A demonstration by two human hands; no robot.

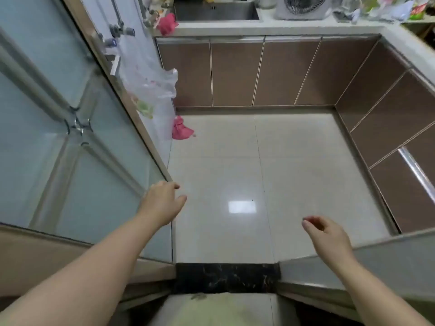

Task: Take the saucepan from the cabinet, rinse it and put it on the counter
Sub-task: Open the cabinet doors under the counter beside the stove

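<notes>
No saucepan shows in the head view. Brown lower cabinets [235,71] run under the white counter [282,28] at the far side and along the right, all doors closed. A steel sink [216,10] is set into the counter at the top. My left hand [162,201] is held out beside the edge of a frosted glass door [70,142], fingers relaxed and holding nothing. My right hand [327,234] hovers over the floor with loosely curled fingers, empty.
A white tiled floor [247,172] fills the middle, with a black threshold strip [226,276] at my feet. Plastic bags [150,83] hang at the left, a pink one [181,129] on the floor. A fan [303,7] and clutter stand on the counter.
</notes>
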